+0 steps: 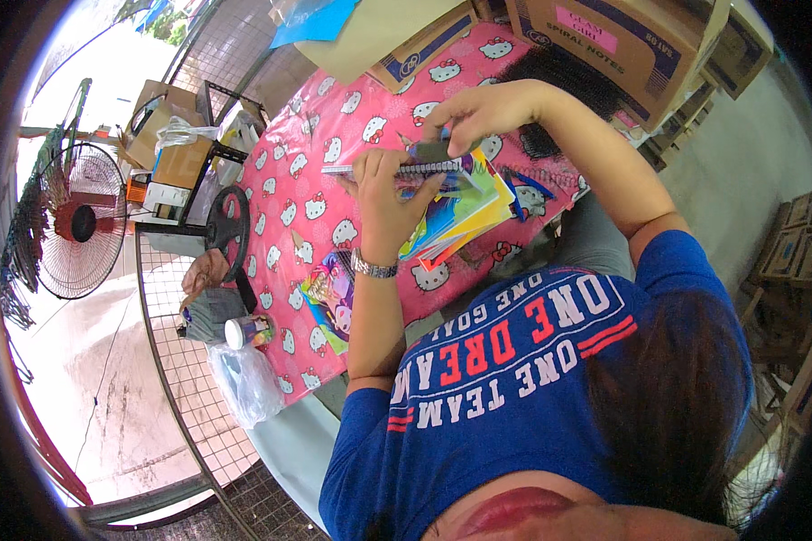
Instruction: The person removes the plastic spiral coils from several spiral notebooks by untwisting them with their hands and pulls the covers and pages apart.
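My left hand [390, 194] grips a notebook [467, 212] with bright yellow, green and blue covers, its spine edge turned away from me. Along that edge runs a row of punched holes, and a loose wire coil [514, 171] trails off to the right from it. Above the spine, my right hand [487, 115] is bent with its fingers curled together. Something dark lies at those fingertips; I cannot make out what. Just right of the notebook rests a blue-handled tool [521, 202], possibly pliers. A colourful printed cover [330, 293] lies beside my left forearm.
A pink cartoon-print cloth [284, 180] covers the table. Black spiral coils [564, 86] are heaped at the far right, before a cardboard box [604, 50]. On the left are a white-lidded jar [248, 332], a clear plastic bag [245, 386] and a standing fan [81, 221].
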`<state>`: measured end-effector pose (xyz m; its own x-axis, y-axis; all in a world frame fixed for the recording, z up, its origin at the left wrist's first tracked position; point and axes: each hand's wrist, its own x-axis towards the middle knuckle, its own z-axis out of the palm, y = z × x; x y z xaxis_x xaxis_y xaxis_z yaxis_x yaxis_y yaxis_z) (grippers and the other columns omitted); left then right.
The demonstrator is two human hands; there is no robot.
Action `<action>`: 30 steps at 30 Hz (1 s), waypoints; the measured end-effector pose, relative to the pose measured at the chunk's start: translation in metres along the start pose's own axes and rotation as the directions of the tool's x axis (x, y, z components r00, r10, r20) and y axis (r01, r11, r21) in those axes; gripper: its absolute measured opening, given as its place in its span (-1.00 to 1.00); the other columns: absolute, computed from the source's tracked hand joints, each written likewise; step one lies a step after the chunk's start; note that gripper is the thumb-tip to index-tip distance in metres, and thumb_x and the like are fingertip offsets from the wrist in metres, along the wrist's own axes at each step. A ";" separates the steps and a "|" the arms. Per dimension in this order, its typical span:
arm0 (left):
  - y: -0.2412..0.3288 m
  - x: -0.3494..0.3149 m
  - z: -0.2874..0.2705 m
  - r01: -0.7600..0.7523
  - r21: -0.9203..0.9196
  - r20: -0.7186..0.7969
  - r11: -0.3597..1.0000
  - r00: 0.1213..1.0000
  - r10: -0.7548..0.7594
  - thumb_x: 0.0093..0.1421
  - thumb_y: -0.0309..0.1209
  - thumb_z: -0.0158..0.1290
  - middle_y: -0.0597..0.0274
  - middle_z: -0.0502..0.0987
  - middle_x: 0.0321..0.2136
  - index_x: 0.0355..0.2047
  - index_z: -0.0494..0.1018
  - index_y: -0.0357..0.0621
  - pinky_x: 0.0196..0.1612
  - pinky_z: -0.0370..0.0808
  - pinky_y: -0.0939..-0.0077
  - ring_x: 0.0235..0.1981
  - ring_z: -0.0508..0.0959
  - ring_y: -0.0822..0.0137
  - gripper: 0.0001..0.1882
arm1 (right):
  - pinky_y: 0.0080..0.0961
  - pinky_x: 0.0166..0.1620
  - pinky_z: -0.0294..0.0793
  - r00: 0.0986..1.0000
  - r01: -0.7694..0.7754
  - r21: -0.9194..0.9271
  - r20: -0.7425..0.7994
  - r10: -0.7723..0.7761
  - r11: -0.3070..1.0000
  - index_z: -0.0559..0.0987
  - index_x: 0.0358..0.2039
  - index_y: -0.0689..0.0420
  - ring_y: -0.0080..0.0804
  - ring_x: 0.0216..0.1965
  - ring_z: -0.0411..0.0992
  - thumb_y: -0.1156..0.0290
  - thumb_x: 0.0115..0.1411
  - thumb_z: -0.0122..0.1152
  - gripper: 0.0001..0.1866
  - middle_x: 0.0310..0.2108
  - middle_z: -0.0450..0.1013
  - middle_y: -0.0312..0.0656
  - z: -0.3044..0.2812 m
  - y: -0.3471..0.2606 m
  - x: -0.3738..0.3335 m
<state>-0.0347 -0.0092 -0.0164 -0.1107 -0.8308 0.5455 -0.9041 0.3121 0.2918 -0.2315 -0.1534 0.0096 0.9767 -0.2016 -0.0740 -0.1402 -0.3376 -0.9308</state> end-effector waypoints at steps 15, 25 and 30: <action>0.001 -0.002 -0.001 0.091 0.024 -0.099 0.996 0.991 -0.089 -0.26 -0.17 0.42 0.26 0.44 -0.38 -0.39 0.44 -0.10 -0.03 0.23 0.21 -0.20 0.39 0.17 -0.51 | -0.52 -0.02 0.33 0.976 0.188 -0.181 -0.079 -0.205 0.965 0.45 0.06 0.10 -0.49 -0.09 0.35 0.08 0.05 0.17 -0.41 -0.13 0.43 -0.29 -0.004 0.012 0.024; -0.025 -0.004 -0.004 0.035 0.013 -0.121 0.999 0.992 -0.033 -0.33 -0.20 0.45 0.29 0.45 -0.43 -0.44 0.46 -0.08 -0.16 0.28 0.28 -0.24 0.40 0.18 -0.52 | -0.44 0.02 0.37 0.967 0.201 0.393 0.068 -0.246 0.897 0.45 0.03 0.17 -0.47 -0.05 0.40 0.09 0.02 0.26 -0.39 -0.01 0.42 -0.22 -0.001 0.009 0.047; -0.024 -0.005 -0.004 0.020 -0.010 -0.144 1.000 0.989 -0.021 -0.33 -0.20 0.45 0.28 0.45 -0.44 -0.45 0.45 -0.09 -0.18 0.28 0.28 -0.27 0.40 0.17 -0.52 | -0.46 0.05 0.30 0.921 0.329 0.385 0.069 -0.383 0.862 0.46 0.03 0.16 -0.47 -0.06 0.35 0.21 0.01 0.28 -0.44 -0.07 0.43 -0.20 0.004 0.012 0.047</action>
<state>-0.0104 -0.0107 -0.0233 -0.0313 -0.7623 0.6464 -0.9018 0.3004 0.3106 -0.1869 -0.1631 -0.0065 0.9647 0.0070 0.2634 0.2634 -0.0038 -0.9647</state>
